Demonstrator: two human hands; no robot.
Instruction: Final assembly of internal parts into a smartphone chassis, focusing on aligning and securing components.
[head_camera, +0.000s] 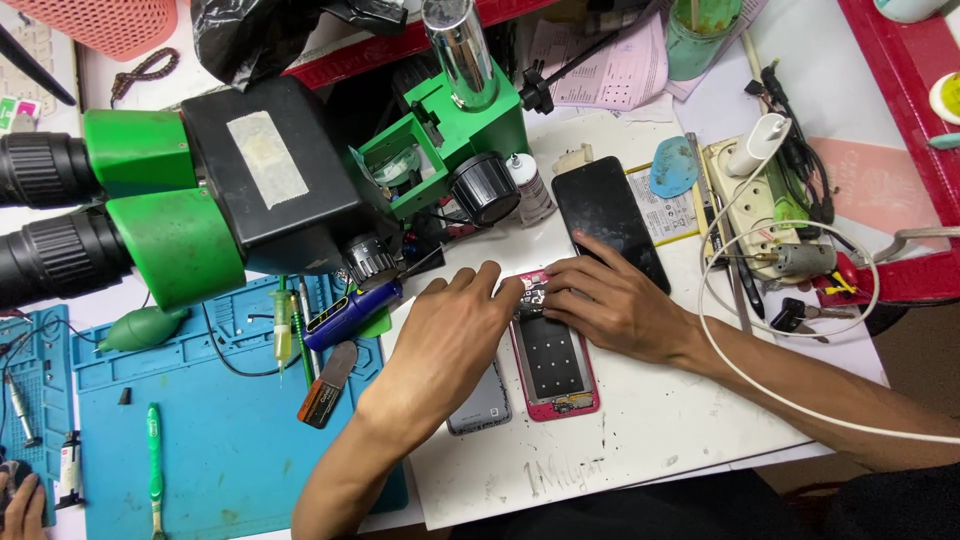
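The green-and-black microscope (200, 190) fills the upper left, closest to the lens, its two eyepieces pointing off the left edge. Below it lies a blue mat (220, 440) with a green toothbrush (154, 460) and a blue-handled tool (350, 312).

On the white tabletop (640, 430) a pink phone (555, 365) lies back open, its long axis running from near the person to away, with a slight tilt; the far end sits under the fingers. The left hand (450, 335) lies palm down, fingertips pressed on the phone's upper left corner, covering most of a grey panel (482, 405) beside it. The right hand (610, 300) comes in from the right, its fingers bent on the phone's upper end (whether they pinch a small part there I cannot tell).

Just beyond the right hand a black screen (605, 215) lies angled, next to a blue pick (673, 167). A power strip (760, 215) with a white cable (760, 380) sits further right.
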